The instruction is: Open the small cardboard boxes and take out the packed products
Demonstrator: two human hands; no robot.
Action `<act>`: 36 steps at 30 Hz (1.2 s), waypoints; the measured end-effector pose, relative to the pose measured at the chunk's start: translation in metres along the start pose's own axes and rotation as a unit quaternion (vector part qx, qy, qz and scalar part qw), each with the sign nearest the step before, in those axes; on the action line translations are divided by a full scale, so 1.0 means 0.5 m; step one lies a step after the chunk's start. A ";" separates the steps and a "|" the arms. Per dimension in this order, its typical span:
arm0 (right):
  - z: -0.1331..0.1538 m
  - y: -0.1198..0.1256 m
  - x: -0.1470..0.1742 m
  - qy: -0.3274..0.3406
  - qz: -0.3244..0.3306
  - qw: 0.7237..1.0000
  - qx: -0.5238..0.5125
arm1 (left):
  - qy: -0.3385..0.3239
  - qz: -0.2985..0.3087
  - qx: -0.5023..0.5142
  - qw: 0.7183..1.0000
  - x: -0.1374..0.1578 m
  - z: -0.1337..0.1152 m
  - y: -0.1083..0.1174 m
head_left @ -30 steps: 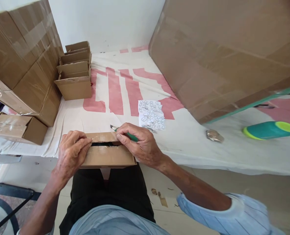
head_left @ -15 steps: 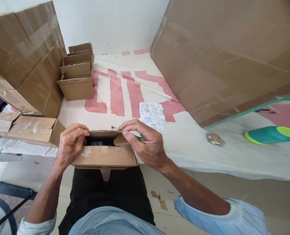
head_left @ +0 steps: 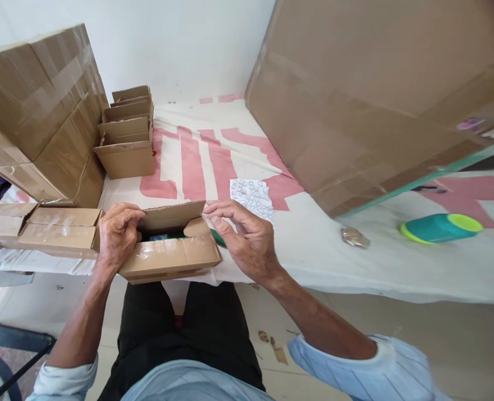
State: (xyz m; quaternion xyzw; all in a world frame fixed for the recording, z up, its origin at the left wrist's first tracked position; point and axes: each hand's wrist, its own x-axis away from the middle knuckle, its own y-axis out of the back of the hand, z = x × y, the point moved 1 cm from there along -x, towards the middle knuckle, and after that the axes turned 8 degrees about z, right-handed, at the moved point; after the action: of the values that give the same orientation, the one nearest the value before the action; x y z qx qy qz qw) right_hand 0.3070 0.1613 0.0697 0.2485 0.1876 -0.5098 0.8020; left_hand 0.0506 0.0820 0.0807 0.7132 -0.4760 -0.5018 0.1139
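Note:
A small cardboard box (head_left: 167, 262) stands at the table's front edge with its top partly raised. Through the gap show a blue-and-white patch and something green, mostly hidden. My left hand (head_left: 119, 231) is closed on the left end of the box's raised flap (head_left: 174, 214), thumb and fingers pinched together. At the flap's right corner, the thumb and fingers of my right hand (head_left: 247, 234) pinch the edge, where a shiny clear bit, perhaps tape, shows. A green object (head_left: 218, 238) sits just right of the box, partly covered by my right hand.
Several open boxes (head_left: 125, 160) stand behind left, beside stacked taped cartons (head_left: 58, 117). Closed boxes (head_left: 58, 231) line the left front edge. A marked paper (head_left: 253, 197), a brown lump (head_left: 355, 237), a teal bottle (head_left: 441, 228) and a huge carton (head_left: 376, 100) lie right.
The flap has tilted up and the box has turned slightly, its right end rising. Both hands keep to the flap's ends. The whole view has shifted a little.

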 end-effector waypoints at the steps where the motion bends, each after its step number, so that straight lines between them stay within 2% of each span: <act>1: 0.001 0.003 0.000 -0.008 -0.004 1.000 0.000 | 0.009 -0.006 -0.008 1.000 -0.002 0.004 0.000; 4: 0.002 0.014 0.000 -0.046 -0.001 0.998 -0.032 | 0.023 -0.013 -0.028 0.999 -0.009 0.014 0.005; 8: 0.003 0.024 0.006 -0.094 0.027 0.990 -0.104 | 0.024 0.010 -0.029 0.999 -0.021 0.026 0.018; 12: 0.011 0.023 0.013 -0.096 0.051 0.987 -0.115 | 0.020 0.035 -0.046 0.998 -0.024 0.023 0.043; 19: 0.012 0.005 0.019 -0.109 0.087 0.981 -0.136 | -0.015 0.066 -0.096 0.993 0.012 -0.027 0.084; 24: 0.014 -0.007 0.016 -0.162 0.136 0.943 -0.256 | -0.050 0.035 -0.110 0.992 0.023 -0.090 0.082; 28: 0.030 -0.010 0.020 -0.178 0.146 0.926 -0.299 | -0.051 0.033 -0.029 0.998 0.021 -0.169 0.053; 32: 0.051 -0.002 0.033 -0.154 0.142 0.937 -0.278 | -0.011 0.117 0.107 0.987 0.015 -0.225 0.006; 36: 0.066 0.018 0.048 -0.134 0.127 0.952 -0.243 | 0.021 0.162 0.202 0.966 0.002 -0.242 -0.032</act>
State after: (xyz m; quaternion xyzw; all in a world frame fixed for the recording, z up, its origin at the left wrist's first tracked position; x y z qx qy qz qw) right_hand 0.3264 0.1276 0.0850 -0.0028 0.1637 -0.3713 0.9140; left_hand 0.1594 0.0513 0.1269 0.6451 -0.6744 -0.3547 0.0571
